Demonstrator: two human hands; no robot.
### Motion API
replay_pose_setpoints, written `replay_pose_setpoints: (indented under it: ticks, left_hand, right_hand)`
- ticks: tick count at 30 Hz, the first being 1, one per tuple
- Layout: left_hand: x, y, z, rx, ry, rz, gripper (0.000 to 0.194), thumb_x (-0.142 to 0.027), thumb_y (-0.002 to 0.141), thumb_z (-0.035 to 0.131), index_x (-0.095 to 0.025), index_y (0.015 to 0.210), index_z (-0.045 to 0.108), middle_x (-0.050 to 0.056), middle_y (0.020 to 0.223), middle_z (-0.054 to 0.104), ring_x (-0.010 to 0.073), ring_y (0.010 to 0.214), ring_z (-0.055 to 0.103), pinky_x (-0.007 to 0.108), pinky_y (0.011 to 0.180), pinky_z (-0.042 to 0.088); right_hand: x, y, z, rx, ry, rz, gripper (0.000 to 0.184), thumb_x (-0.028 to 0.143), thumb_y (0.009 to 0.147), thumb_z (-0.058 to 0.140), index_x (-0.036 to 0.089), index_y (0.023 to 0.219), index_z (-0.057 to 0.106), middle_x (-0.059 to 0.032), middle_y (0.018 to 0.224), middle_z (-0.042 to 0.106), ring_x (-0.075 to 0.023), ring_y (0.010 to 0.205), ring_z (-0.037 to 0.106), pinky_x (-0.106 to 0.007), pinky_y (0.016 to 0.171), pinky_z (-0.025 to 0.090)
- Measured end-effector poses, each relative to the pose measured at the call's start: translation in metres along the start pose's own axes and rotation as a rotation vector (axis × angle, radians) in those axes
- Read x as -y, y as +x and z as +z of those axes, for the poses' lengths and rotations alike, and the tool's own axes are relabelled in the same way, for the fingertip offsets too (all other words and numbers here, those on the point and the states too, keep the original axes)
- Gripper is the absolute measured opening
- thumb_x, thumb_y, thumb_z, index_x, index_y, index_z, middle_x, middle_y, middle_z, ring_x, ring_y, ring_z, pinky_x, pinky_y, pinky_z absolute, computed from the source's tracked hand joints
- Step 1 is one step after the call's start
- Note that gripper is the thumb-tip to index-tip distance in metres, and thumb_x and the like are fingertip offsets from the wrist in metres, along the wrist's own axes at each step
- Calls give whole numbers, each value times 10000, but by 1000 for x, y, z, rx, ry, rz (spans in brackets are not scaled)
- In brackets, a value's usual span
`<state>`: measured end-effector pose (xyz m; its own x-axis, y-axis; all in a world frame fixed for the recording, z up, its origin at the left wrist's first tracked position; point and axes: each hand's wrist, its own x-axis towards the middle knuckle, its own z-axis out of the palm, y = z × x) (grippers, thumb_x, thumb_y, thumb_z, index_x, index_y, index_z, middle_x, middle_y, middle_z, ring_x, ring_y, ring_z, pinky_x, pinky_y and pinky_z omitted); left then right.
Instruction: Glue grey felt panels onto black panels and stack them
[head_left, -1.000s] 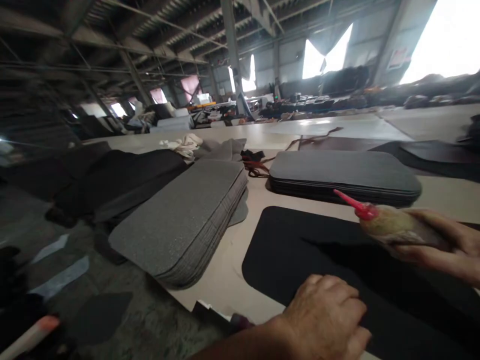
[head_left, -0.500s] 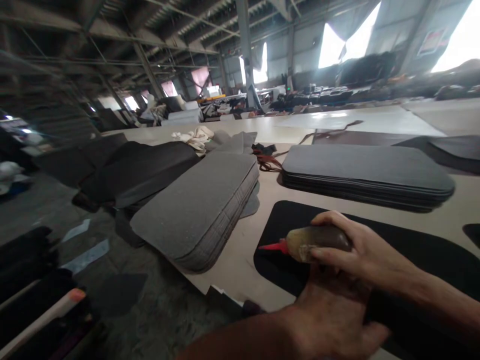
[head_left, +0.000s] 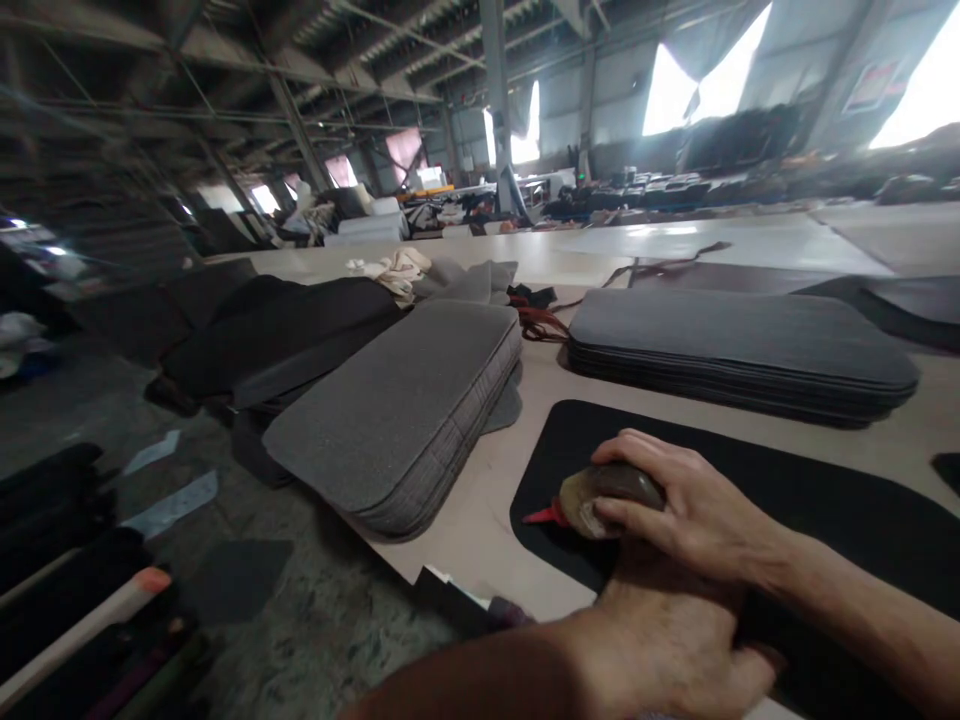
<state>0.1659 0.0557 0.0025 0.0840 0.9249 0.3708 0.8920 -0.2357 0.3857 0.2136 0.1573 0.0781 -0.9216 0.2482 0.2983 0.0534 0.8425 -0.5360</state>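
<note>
My right hand [head_left: 694, 500] is wrapped round a brownish squeeze bottle [head_left: 581, 500] with a red pointed nozzle. The bottle is tipped on its side, and its tip points left, low over the rounded left end of a black mat piece [head_left: 577, 430]. Whether the tip touches the mat I cannot tell. My left hand [head_left: 667, 630] rests palm down on the mat just below the right hand, its thumb stretched out to the right. Its other fingers are mostly hidden under the right hand and the bottle.
A tall stack of grey mat pieces [head_left: 405, 400] stands to the left at the table edge. Another stack [head_left: 735, 335] lies behind the black mat. Dark sheets [head_left: 285, 330] hang at the far left; brown straps [head_left: 541, 325] and cream cloth [head_left: 397, 268] lie farther back.
The bottle's body has swung back toward me a little and tilts more, with the nozzle tip lower and slightly right. My right hand moved left with it; my left hand has stayed nearly in place.
</note>
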Motion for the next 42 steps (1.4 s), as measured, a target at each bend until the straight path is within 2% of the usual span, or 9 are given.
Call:
replay_pose_setpoints:
  ticks: [6, 12, 17, 22, 27, 35, 42]
  left_hand:
    - [-2, 1, -8, 46, -30, 13, 704, -442, 898, 588, -173, 1502, 346, 132, 1480, 471, 400, 1325, 441, 550, 1121, 410]
    - [-4, -1, -7, 57, -40, -47, 812, -467, 900, 587, -197, 1563, 204, 136, 1513, 437, 414, 1376, 383, 593, 1147, 365]
    - [-3, -3, -6, 86, -7, -35, 673, -562, 932, 517, -226, 1497, 372, 121, 1539, 411, 412, 1421, 336, 624, 1168, 306]
    - [-1, -4, -7, 136, 20, -14, 558, -533, 985, 408, -140, 1367, 509, 152, 1473, 497, 372, 1454, 301, 666, 1191, 220]
    - [-1, -3, -7, 167, -47, -32, 567, -553, 989, 386, -137, 1352, 514, 151, 1471, 511, 368, 1434, 340, 751, 1161, 191]
    - [0, -4, -5, 182, -117, -48, 553, -530, 972, 447, -134, 1352, 518, 145, 1509, 477, 357, 1470, 289, 757, 1181, 108]
    - [3, -1, -7, 209, -177, -70, 547, -513, 940, 529, -146, 1346, 526, 141, 1508, 482, 352, 1482, 271, 769, 1175, 67]
  right_hand:
    - [-3, 2, -3, 44, -7, 19, 231, 380, 912, 608, 223, 1080, 591, -18, 1012, 602, -199, 874, 578, -344, 768, 440]
    - [1, 10, -6, 95, -27, 2, 210, 378, 927, 622, 225, 1066, 584, -13, 1029, 604, -193, 889, 576, -337, 783, 419]
    - [8, 20, -11, 146, -91, -46, 166, 341, 936, 622, 238, 1058, 580, -2, 1011, 603, -188, 868, 573, -321, 763, 391]
    - [9, 36, -18, 143, -243, -50, 155, 305, 906, 639, 237, 1034, 581, 0, 977, 613, -198, 858, 580, -311, 724, 357]
    - [-7, 55, -27, 87, -378, -26, 160, 339, 914, 617, 229, 1022, 571, -2, 980, 622, -201, 848, 588, -308, 695, 341]
    - [-47, 88, -37, -23, -557, 62, 203, 362, 905, 563, 241, 1067, 573, -18, 1041, 644, -229, 877, 614, -317, 665, 305]
    - [-70, 109, -48, -54, -569, 179, 244, 429, 874, 547, 256, 1042, 586, -31, 1011, 666, -242, 854, 614, -308, 624, 282]
